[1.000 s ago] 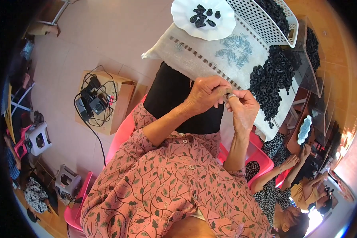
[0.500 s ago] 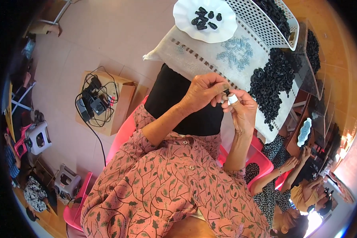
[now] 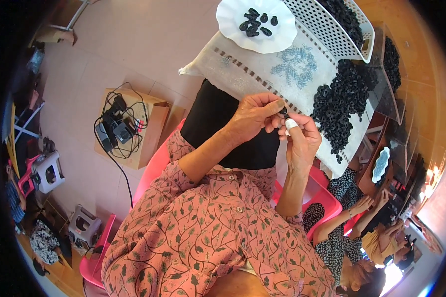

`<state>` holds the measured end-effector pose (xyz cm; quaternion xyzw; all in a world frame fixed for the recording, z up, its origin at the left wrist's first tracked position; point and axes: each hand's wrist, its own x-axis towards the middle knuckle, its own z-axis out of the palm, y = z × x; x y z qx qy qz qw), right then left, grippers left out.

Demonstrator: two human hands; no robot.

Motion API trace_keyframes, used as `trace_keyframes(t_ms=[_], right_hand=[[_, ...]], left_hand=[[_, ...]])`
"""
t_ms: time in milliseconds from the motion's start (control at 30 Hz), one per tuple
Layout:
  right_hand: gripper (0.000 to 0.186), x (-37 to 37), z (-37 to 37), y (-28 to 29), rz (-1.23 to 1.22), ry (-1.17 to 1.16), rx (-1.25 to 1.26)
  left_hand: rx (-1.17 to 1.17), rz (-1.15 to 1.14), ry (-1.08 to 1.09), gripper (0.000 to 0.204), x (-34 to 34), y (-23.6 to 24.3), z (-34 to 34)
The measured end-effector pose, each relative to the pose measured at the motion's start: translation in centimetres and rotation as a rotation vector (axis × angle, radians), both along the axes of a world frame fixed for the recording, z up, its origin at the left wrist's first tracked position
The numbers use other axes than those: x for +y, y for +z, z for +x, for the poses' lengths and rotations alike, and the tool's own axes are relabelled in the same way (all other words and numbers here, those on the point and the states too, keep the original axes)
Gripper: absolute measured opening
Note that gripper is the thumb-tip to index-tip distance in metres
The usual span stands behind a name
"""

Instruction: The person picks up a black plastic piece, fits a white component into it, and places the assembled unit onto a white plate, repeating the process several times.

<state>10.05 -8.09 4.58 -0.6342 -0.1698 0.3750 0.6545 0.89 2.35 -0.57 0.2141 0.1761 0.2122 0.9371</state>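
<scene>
A small black plastic piece is pinched between my two hands, just off the near edge of the cloth-covered table. My left hand grips it between thumb and forefinger. White tape wraps the thumb of my right hand, whose closed fingertips press at the same piece from the other side. Fingers cover much of it, so its exact kind is unclear. To the right of my hands lies a pile of black plastic parts. Farther off are scattered small bluish-clear bits.
A scalloped white plate with several black pieces stands at the far side, beside a perforated white basket of black parts. A cardboard box with tangled cables sits on the floor at left. Another person's hands work at lower right.
Both hands stay together at nearly the same spot. My right hand and forearm have shifted slightly, and the black piece shows a little more between the fingertips.
</scene>
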Motion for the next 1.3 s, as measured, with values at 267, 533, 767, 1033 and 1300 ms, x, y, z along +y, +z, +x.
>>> trace_keyframes(t_ms=[267,533,767,1033,1300], right_hand=[[0.009,0.2,-0.6,0.0,-0.037,-0.041,-0.123],[0.007,0.6,-1.2,-0.1,-0.093,-0.111,-0.238],[0.009,1.0,-1.7,-0.4,-0.129,-0.158,-0.344],[0.008,1.1,-1.7,-0.2,-0.209,-0.159,-0.375],[0.003,0.9,-1.6,0.3,-0.233,-0.11,-0.389]], left_hand=[[0.025,0.054,0.017,0.017,-0.3,-0.3,0.0],[0.02,0.082,0.036,0.015,-0.6,-0.8,0.2],[0.102,0.22,0.076,0.016,-0.6,-0.1,0.0],[0.223,0.42,0.098,0.016,-0.4,0.8,-0.3],[0.298,0.71,0.232,0.009,-1.2,1.1,-0.1]])
